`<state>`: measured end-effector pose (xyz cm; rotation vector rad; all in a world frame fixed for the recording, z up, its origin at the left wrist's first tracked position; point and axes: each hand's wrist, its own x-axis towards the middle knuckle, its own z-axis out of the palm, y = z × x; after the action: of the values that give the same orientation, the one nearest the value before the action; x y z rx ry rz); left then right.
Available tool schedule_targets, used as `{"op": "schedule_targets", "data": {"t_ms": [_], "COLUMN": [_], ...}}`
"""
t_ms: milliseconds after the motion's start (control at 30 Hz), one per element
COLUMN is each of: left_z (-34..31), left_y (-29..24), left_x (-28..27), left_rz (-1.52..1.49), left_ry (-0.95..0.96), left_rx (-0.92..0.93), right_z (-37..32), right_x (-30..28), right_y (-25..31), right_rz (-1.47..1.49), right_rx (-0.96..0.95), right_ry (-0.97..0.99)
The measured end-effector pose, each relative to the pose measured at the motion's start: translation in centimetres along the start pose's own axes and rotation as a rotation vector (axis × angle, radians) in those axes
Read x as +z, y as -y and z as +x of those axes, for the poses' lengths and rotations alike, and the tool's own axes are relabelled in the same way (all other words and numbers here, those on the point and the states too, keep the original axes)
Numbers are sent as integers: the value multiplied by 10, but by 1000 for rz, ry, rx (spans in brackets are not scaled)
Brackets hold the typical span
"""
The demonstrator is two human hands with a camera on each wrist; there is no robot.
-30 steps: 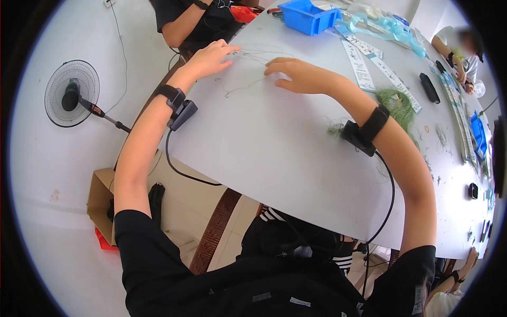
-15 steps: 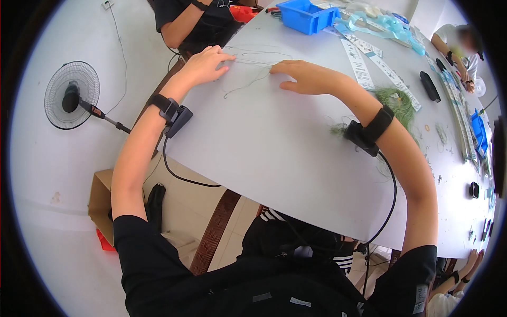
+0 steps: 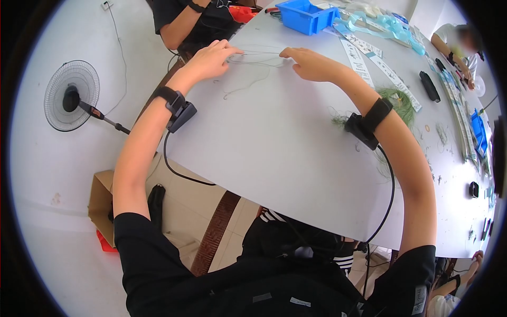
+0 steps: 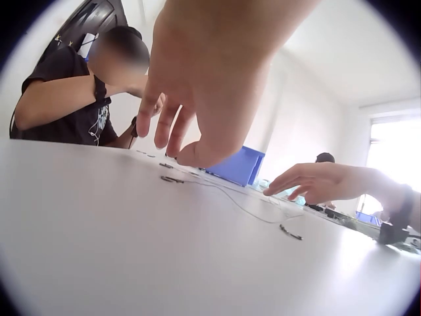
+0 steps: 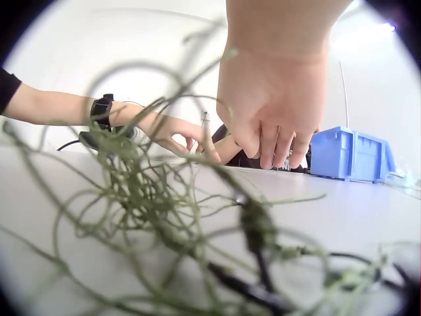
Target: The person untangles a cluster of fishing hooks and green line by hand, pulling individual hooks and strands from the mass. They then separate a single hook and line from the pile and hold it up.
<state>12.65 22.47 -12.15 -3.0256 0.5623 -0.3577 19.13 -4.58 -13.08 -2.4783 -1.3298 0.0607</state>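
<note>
Thin fishing lines [image 3: 259, 64] with small hooks lie on the white table between my two hands. A hook [image 3: 226, 97] sits at the near end of one line; in the left wrist view dark hooks [image 4: 291, 232] show closer up. My left hand [image 3: 208, 62] reaches down to the table with its fingers extended, fingertips right at the hook ends of the lines. At the other end, my right hand [image 3: 315, 65] lowers its fairly straight fingers onto the lines. The right wrist view shows these fingertips [image 5: 266, 161] close over the tabletop.
A green tangle of line [image 5: 138, 191] lies under my right wrist, and a larger green bundle [image 3: 398, 105] beyond that forearm. A blue bin [image 3: 307, 17], printed cards [image 3: 358, 63] and light-blue ribbon [image 3: 393, 26] occupy the far side. Other people [image 3: 457, 50] sit around the table.
My right hand has moved away from me and slightly right along the lines. The left hand drew back a little, then moved forward again. The lines between them have shifted.
</note>
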Motion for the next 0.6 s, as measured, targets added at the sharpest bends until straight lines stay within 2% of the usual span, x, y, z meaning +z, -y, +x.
{"op": "schedule_targets", "data": {"t_ms": [100,200,400,600], "left_z": [9,13,9,4], "left_y": [1,8,17,19], "left_x": [3,6,7,5], "left_rz": [41,23,32,14], "left_ry": [83,80,-110,-96], "left_rx": [-39,-34,-86,-84], "right_z": [-3,-7,-11,-16], "right_x": [-5,-6,-4,0], "right_y": [2,6,8,19], "right_rz": [37,60,25,27], "right_rx": [41,39,-77,-171], "right_ry": [30,38,100,144]}}
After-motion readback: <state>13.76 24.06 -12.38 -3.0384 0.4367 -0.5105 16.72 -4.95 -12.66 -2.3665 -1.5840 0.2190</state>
